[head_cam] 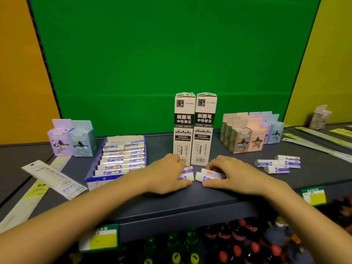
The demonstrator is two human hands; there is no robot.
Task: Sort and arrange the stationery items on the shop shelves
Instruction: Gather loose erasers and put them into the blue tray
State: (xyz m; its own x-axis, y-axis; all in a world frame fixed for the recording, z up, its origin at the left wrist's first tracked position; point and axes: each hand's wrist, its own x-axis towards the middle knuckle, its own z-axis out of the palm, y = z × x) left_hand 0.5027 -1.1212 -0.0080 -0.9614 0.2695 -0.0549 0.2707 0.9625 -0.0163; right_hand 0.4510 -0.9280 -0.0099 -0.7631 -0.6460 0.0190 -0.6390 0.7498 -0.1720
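Note:
My left hand point(167, 173) lies on the dark shelf point(219, 195), fingers curled over wrapped white erasers point(187, 174). Right beside it my right hand point(231, 174) grips more erasers point(206, 175). Both hands sit just in front of two tall white refill boxes point(195, 128) standing upright side by side. To the left a blue display tray point(91, 178) holds several rows of erasers point(122, 155). A few loose erasers point(280, 163) lie on the shelf to the right.
Small purple and blue boxes point(71, 139) stand at the back left; a group of similar boxes point(249, 132) stands at the back right. Long packaged rulers point(53, 178) lie at the left and rulers point(316, 147) at the right. Bottles point(228, 242) fill the lower shelf.

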